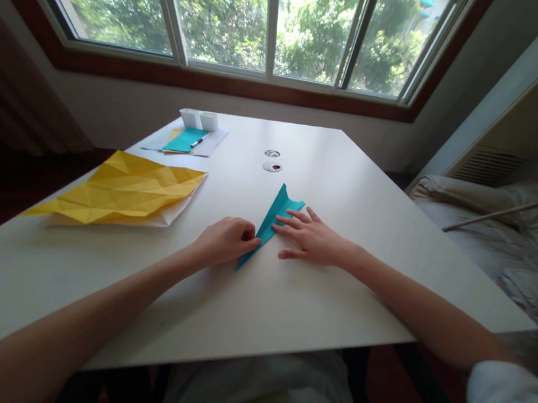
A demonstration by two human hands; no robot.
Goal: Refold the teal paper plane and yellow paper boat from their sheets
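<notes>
A folded sheet of blue paper (270, 220) lies slantwise on the white table in front of me, its narrow point towards me and its wider end standing up a little. My left hand (230, 241) pinches its near left edge between thumb and curled fingers. On its right side, my right hand (311, 236) rests with fingers spread, the fingertips touching the paper. The underside of the folds is hidden.
A large creased yellow sheet (136, 187) lies on the left of the white table (334, 309). Further back are a flat blue sheet (184, 140), a pen (200, 140) and white folded pieces (199, 119). Two round discs (272, 167) sit mid-table. A cushioned seat (465, 214) stands right.
</notes>
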